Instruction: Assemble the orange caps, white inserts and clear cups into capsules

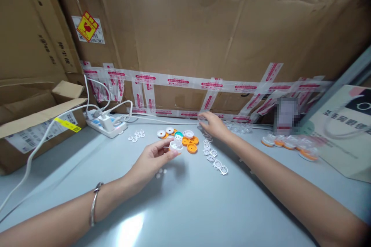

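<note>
My left hand (156, 156) pinches a round plastic case (176, 147), white with an orange underside, above the table. A small white, see-through piece shows on top of it. At the back, my right hand (213, 125) reaches down with curved fingers, thumb and forefinger apart. By its fingertips is a blurred, see-through piece (199, 122); I see no firm grip on it. Below this hand runs a row of white spoked plastic parts (217, 164). Between the hands lie several orange round cases (191, 148), a white ring (188, 134) and a green piece (178, 134).
Small white discs (136, 136) lie at left, near a power strip (111, 127) with cables. Clear plastic covers (239, 127) sit behind my right arm. Orange-bottomed clear-topped cases (290, 142) line the right. Cardboard boxes (179, 38) wall the back; an open carton (37, 131) stands left.
</note>
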A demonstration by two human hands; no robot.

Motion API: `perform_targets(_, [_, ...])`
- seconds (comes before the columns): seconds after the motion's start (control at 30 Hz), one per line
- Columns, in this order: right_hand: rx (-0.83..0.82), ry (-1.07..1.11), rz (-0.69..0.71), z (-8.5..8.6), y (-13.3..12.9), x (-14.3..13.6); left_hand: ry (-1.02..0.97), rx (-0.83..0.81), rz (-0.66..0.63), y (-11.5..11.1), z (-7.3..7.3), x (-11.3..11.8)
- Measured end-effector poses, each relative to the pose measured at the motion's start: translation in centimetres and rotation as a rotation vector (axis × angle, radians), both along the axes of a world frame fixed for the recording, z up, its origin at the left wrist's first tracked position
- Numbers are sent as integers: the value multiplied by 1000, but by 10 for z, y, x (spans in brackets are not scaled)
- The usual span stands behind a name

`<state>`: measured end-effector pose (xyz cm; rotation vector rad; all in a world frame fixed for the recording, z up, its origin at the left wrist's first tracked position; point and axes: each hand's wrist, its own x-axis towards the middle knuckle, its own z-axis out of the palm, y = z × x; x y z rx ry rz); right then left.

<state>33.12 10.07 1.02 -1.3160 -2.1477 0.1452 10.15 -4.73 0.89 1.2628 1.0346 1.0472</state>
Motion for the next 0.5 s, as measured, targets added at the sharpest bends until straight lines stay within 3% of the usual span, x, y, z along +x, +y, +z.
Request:
perform_targets(0.13, [-47,193,53,32,-43,-16,-41,50,-67,-4,0,2])
perform_targets(0.2, [-191,505,248,48,-72,-24,-52,51,-56,-6,0,3])
perform_targets(0.27, [-297,618,354,59,-99,-30,-66,48,-38,-7,0,4])
perform_targets(0.37, [-361,655,424,66,-124,-35,-81,69,-33,-9,2,5])
perform_targets(0.5, [-436,618,472,66,-132,-38,-72,110,-27,-12,7,4])
